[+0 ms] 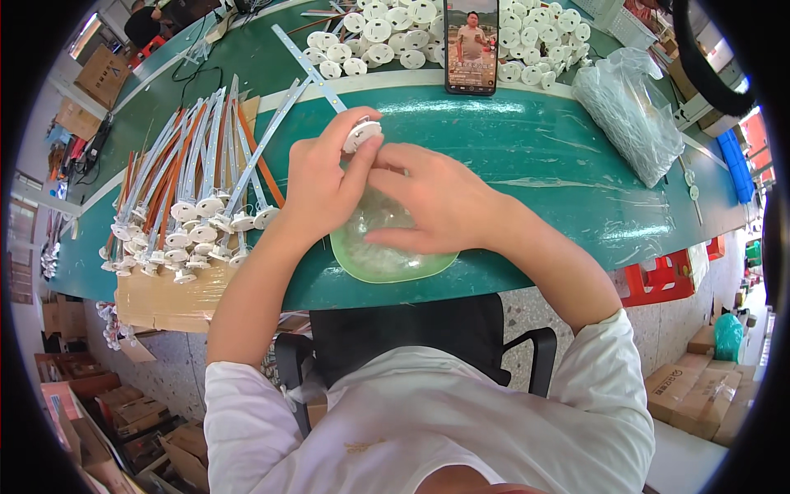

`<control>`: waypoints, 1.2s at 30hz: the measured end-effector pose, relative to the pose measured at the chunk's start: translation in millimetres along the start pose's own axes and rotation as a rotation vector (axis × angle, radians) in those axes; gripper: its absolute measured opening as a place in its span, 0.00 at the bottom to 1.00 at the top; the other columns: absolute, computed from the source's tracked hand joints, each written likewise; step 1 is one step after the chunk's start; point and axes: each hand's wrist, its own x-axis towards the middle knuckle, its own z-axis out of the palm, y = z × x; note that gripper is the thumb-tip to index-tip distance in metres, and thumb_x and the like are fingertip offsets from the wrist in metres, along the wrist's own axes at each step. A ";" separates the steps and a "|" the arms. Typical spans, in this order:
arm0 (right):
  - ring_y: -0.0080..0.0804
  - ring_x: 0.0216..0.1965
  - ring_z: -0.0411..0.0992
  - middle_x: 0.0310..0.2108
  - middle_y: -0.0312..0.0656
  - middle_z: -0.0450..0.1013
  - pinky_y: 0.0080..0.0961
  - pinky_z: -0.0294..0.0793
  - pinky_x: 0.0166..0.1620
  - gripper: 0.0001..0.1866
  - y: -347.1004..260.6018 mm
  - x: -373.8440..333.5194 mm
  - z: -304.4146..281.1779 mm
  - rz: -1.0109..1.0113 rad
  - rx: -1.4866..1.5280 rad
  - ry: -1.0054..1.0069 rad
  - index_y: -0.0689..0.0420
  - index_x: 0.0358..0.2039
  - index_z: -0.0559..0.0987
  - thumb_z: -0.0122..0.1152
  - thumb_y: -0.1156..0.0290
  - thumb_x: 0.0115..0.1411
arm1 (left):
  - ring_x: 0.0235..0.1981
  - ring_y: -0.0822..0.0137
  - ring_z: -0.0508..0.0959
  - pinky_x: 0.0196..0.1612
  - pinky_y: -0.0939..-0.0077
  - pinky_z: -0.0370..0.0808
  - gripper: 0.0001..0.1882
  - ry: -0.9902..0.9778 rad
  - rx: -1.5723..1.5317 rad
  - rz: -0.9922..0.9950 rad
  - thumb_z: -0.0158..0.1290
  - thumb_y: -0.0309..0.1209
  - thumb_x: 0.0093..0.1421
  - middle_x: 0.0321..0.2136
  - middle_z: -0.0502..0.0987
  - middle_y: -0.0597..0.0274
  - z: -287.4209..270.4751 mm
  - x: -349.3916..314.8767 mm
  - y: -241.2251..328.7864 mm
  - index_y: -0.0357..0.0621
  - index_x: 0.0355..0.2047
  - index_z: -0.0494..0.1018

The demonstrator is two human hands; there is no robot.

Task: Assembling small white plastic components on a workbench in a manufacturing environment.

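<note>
My left hand is closed on a round white disc, pinching it between thumb and fingers above the table. From the disc, a pale LED strip runs away toward the back left. My right hand hovers over a translucent green bowl, its thumb spread from the fingers and nothing visible in it. Its fingertips come close to my left thumb; whether they touch is unclear. Both hands partly cover the bowl, and what lies inside cannot be made out.
At left, many LED strips with white discs lie bundled, partly over cardboard. White discs are heaped at the back, around an upright phone. A clear plastic bag lies right. A black chair stands at the near edge.
</note>
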 end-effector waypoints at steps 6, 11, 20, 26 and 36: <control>0.43 0.44 0.73 0.39 0.42 0.73 0.38 0.74 0.48 0.13 4.9 -3.8 -5.4 -0.034 0.023 -0.290 0.55 0.38 0.83 0.71 0.65 0.52 | 0.30 0.56 0.85 0.34 0.71 0.80 0.15 0.069 0.052 -0.044 0.59 0.28 0.61 0.29 0.83 0.52 2.9 -1.8 -2.7 0.43 0.49 0.73; 0.41 0.42 0.73 0.37 0.40 0.73 0.36 0.74 0.45 0.07 10.2 -3.3 -3.2 -0.017 0.142 -0.307 0.56 0.33 0.84 0.69 0.70 0.54 | 0.33 0.54 0.86 0.35 0.69 0.81 0.19 -0.045 0.112 -0.006 0.63 0.25 0.56 0.31 0.83 0.50 2.4 -2.9 -9.9 0.44 0.48 0.73; 0.32 0.28 0.76 0.27 0.39 0.79 0.29 0.76 0.32 0.06 1.2 6.5 -10.4 0.138 0.287 -0.212 0.56 0.31 0.86 0.72 0.73 0.51 | 0.34 0.53 0.86 0.37 0.67 0.82 0.21 -0.003 0.144 -0.081 0.65 0.21 0.51 0.33 0.84 0.50 4.6 -5.8 -10.2 0.42 0.46 0.73; 0.25 0.27 0.76 0.28 0.38 0.81 0.22 0.76 0.31 0.04 5.4 7.7 -11.1 0.259 0.332 -0.003 0.57 0.31 0.86 0.72 0.75 0.52 | 0.35 0.59 0.87 0.39 0.71 0.82 0.20 0.072 0.109 -0.062 0.62 0.19 0.54 0.32 0.84 0.52 4.2 -0.8 -7.0 0.41 0.48 0.73; 0.22 0.30 0.78 0.33 0.40 0.81 0.18 0.77 0.33 0.07 4.9 12.1 -19.4 0.707 0.991 0.322 0.63 0.38 0.84 0.66 0.73 0.64 | 0.46 0.65 0.83 0.53 0.70 0.78 0.20 0.085 -0.665 -0.160 0.60 0.16 0.58 0.49 0.75 0.58 -0.2 -5.9 8.5 0.36 0.50 0.70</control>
